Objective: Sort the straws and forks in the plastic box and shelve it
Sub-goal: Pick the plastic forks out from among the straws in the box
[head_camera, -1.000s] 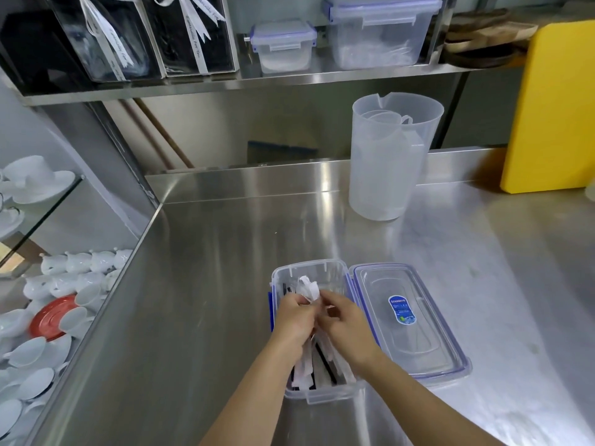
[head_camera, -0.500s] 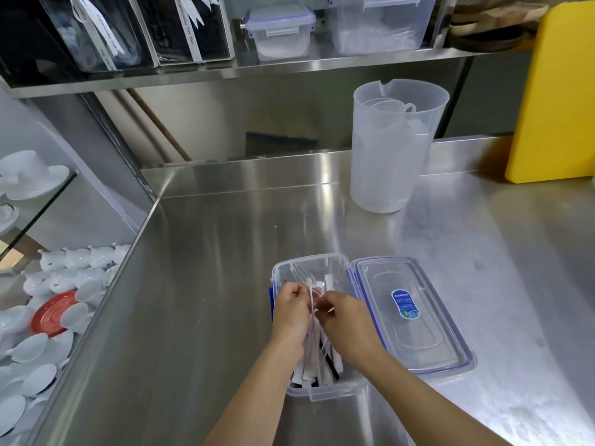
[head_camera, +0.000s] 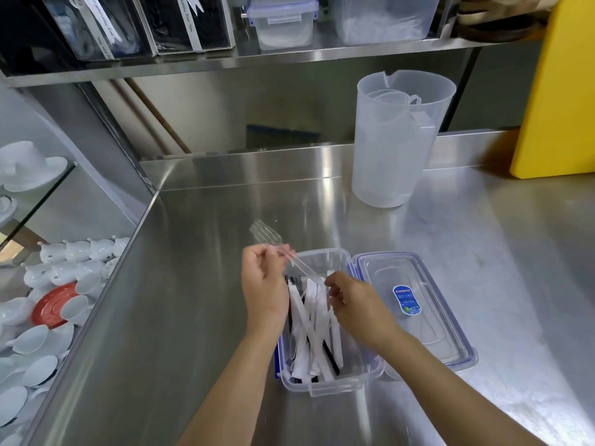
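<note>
A clear plastic box (head_camera: 357,370) with blue clips stands on the steel counter near me. Inside lie several paper-wrapped straws (head_camera: 314,326), white with some black ones, and forks. Its lid (head_camera: 415,304) lies flat against the box's right side, sticker up. My left hand (head_camera: 264,284) is over the box's far left corner, shut on a clear plastic fork (head_camera: 269,238) whose tines point away to the upper left. My right hand (head_camera: 357,305) hovers over the box's right half with curled fingers touching the straws; whether it grips one is hidden.
A tall translucent jug (head_camera: 392,140) stands at the back of the counter (head_camera: 193,300). A yellow board (head_camera: 560,91) leans at the far right. The shelf (head_camera: 257,59) above carries lidded plastic boxes. White cups and a red saucer (head_camera: 51,305) lie below on the left.
My left hand has lifted a clear fork out of the box, up and to the left. My right hand has drawn apart from it, to the right over the straws.
</note>
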A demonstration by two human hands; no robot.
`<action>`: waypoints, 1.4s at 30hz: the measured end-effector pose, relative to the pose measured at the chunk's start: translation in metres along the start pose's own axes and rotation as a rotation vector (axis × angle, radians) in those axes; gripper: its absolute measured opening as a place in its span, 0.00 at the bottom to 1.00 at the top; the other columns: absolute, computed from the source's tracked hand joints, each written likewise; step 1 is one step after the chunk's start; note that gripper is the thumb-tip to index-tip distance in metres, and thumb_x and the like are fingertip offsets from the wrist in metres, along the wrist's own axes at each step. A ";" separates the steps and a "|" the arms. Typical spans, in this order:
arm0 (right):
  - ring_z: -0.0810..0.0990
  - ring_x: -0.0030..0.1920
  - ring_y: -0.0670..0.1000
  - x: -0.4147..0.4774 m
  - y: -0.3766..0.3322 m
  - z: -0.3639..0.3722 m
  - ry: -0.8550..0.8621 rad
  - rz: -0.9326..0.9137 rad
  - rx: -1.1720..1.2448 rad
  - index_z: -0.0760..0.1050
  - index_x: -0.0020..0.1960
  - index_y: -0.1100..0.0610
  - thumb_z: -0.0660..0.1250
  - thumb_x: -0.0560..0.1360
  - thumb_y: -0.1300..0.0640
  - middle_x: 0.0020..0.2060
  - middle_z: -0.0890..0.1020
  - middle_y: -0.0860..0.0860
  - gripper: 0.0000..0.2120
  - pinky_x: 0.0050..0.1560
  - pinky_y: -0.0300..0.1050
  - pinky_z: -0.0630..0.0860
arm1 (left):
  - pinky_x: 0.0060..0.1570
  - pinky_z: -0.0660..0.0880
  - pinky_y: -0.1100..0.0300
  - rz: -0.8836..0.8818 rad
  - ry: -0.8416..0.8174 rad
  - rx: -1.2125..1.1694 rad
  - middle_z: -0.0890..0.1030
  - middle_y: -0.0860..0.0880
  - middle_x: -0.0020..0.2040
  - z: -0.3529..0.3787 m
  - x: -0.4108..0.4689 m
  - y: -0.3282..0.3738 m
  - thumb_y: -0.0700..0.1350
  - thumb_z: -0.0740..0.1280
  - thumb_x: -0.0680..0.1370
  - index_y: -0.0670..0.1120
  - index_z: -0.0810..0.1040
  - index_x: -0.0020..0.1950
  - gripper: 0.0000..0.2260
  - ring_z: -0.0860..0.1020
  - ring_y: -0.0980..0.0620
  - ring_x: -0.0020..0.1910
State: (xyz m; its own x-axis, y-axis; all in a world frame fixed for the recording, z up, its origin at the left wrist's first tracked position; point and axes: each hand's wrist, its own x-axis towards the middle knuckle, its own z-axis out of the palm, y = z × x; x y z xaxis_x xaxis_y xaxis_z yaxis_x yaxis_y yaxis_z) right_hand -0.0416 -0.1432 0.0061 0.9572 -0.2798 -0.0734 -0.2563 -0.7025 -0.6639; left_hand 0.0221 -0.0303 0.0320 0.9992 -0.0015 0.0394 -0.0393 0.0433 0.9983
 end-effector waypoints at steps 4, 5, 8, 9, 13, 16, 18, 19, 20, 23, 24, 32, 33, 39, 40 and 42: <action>0.78 0.46 0.54 -0.001 0.008 -0.005 0.000 -0.008 0.075 0.75 0.58 0.63 0.59 0.74 0.69 0.49 0.82 0.58 0.14 0.51 0.42 0.75 | 0.40 0.79 0.62 0.110 0.075 0.026 0.78 0.49 0.42 -0.012 0.011 0.016 0.40 0.52 0.82 0.51 0.65 0.43 0.10 0.82 0.54 0.35; 0.77 0.44 0.52 -0.001 0.008 -0.005 0.004 -0.023 0.077 0.75 0.57 0.62 0.60 0.74 0.69 0.49 0.82 0.57 0.13 0.50 0.40 0.74 | 0.35 0.79 0.62 0.096 0.078 0.045 0.76 0.49 0.41 -0.013 0.014 0.018 0.41 0.51 0.83 0.52 0.65 0.43 0.11 0.79 0.57 0.30; 0.74 0.39 0.48 0.001 0.008 -0.005 0.013 -0.024 0.102 0.76 0.56 0.61 0.63 0.75 0.66 0.43 0.81 0.53 0.10 0.45 0.37 0.71 | 0.25 0.72 0.59 -0.041 0.037 0.156 0.71 0.48 0.39 -0.013 0.018 0.014 0.42 0.53 0.82 0.51 0.66 0.45 0.08 0.70 0.56 0.28; 0.74 0.37 0.48 0.002 0.005 -0.005 0.002 0.009 0.179 0.77 0.53 0.60 0.64 0.75 0.64 0.40 0.79 0.51 0.08 0.43 0.39 0.72 | 0.25 0.68 0.61 -0.115 -0.001 0.171 0.70 0.48 0.37 -0.012 0.017 0.011 0.42 0.54 0.82 0.50 0.68 0.45 0.08 0.68 0.55 0.28; 0.75 0.29 0.48 0.003 -0.010 -0.014 -0.129 0.168 0.735 0.77 0.43 0.60 0.68 0.74 0.61 0.32 0.78 0.51 0.02 0.28 0.41 0.73 | 0.28 0.69 0.63 -0.343 -0.174 -0.047 0.73 0.47 0.31 -0.004 0.006 0.004 0.36 0.63 0.78 0.43 0.72 0.42 0.05 0.70 0.53 0.28; 0.75 0.31 0.47 0.005 -0.014 -0.020 -0.163 0.193 0.921 0.78 0.42 0.60 0.68 0.74 0.53 0.30 0.78 0.49 0.10 0.31 0.41 0.73 | 0.32 0.73 0.62 -0.412 -0.382 -0.175 0.77 0.45 0.29 0.004 -0.002 0.005 0.28 0.64 0.74 0.41 0.72 0.39 0.09 0.75 0.51 0.28; 0.73 0.29 0.47 0.007 -0.013 -0.022 -0.133 0.194 0.897 0.78 0.40 0.62 0.67 0.74 0.51 0.27 0.76 0.49 0.13 0.29 0.39 0.71 | 0.31 0.75 0.65 -0.380 -0.471 -0.063 0.78 0.42 0.31 0.009 -0.005 0.007 0.25 0.64 0.71 0.40 0.73 0.38 0.11 0.77 0.53 0.27; 0.71 0.28 0.47 0.007 -0.012 -0.023 -0.105 0.190 0.862 0.79 0.39 0.62 0.66 0.74 0.52 0.26 0.75 0.50 0.14 0.27 0.37 0.69 | 0.33 0.76 0.66 -0.361 -0.507 0.017 0.78 0.43 0.33 0.011 -0.005 0.008 0.25 0.65 0.70 0.40 0.74 0.40 0.11 0.78 0.54 0.28; 0.69 0.27 0.47 0.008 -0.010 -0.023 -0.065 0.194 0.844 0.79 0.36 0.61 0.66 0.75 0.54 0.25 0.74 0.50 0.13 0.26 0.37 0.67 | 0.36 0.77 0.67 -0.346 -0.546 0.073 0.79 0.44 0.36 0.012 -0.005 0.009 0.26 0.67 0.69 0.40 0.75 0.42 0.10 0.78 0.54 0.32; 0.71 0.28 0.47 0.008 -0.003 -0.026 0.099 0.257 0.927 0.79 0.35 0.57 0.63 0.76 0.59 0.28 0.74 0.51 0.12 0.29 0.37 0.69 | 0.46 0.76 0.65 -0.352 -0.565 0.146 0.80 0.46 0.45 0.015 0.000 0.007 0.35 0.70 0.73 0.43 0.76 0.51 0.09 0.79 0.54 0.42; 0.73 0.29 0.48 0.008 0.000 -0.029 0.156 0.286 0.986 0.79 0.36 0.58 0.62 0.76 0.60 0.28 0.76 0.51 0.12 0.31 0.38 0.70 | 0.47 0.75 0.64 -0.325 -0.496 0.233 0.80 0.47 0.47 0.015 0.003 0.004 0.39 0.68 0.75 0.44 0.76 0.52 0.07 0.78 0.54 0.43; 0.72 0.21 0.51 0.008 0.018 -0.040 0.323 0.441 1.197 0.68 0.29 0.57 0.56 0.80 0.54 0.23 0.72 0.53 0.21 0.26 0.42 0.73 | 0.62 0.67 0.53 0.082 -0.695 1.561 0.73 0.41 0.65 0.024 -0.004 -0.036 0.56 0.63 0.77 0.40 0.74 0.61 0.22 0.68 0.43 0.66; 0.69 0.20 0.50 0.008 0.019 -0.039 0.315 0.439 1.160 0.67 0.29 0.57 0.55 0.80 0.54 0.23 0.71 0.54 0.21 0.22 0.40 0.68 | 0.62 0.67 0.54 0.101 -0.684 1.597 0.73 0.41 0.65 0.027 -0.005 -0.039 0.53 0.64 0.77 0.40 0.74 0.62 0.20 0.69 0.42 0.66; 0.58 0.18 0.46 0.005 0.019 -0.033 0.189 0.433 1.144 0.64 0.29 0.57 0.57 0.80 0.57 0.26 0.64 0.54 0.20 0.19 0.34 0.54 | 0.45 0.71 0.56 0.017 -0.696 1.544 0.80 0.44 0.57 0.026 -0.002 -0.040 0.39 0.60 0.78 0.42 0.77 0.55 0.09 0.78 0.43 0.57; 0.57 0.18 0.46 0.005 0.017 -0.032 0.173 0.432 1.143 0.64 0.29 0.57 0.57 0.79 0.58 0.26 0.64 0.54 0.19 0.19 0.33 0.54 | 0.43 0.70 0.57 -0.016 -0.693 1.491 0.81 0.44 0.55 0.026 0.000 -0.037 0.39 0.59 0.77 0.42 0.77 0.53 0.09 0.79 0.43 0.54; 0.58 0.17 0.45 0.005 0.013 -0.031 0.149 0.433 1.164 0.64 0.30 0.57 0.60 0.78 0.59 0.26 0.65 0.54 0.18 0.19 0.32 0.54 | 0.38 0.69 0.58 -0.082 -0.675 1.329 0.81 0.45 0.42 0.024 0.006 -0.033 0.42 0.60 0.76 0.42 0.76 0.43 0.07 0.79 0.44 0.42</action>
State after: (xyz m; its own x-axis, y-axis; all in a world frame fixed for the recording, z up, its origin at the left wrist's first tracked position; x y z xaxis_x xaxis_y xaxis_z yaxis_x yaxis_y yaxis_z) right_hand -0.0440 -0.1742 0.0196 0.7803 -0.4677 -0.4152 -0.2026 0.4390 -0.8753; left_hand 0.0292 -0.0555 0.0004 0.8234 -0.4253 -0.3758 -0.3298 -0.8974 0.2930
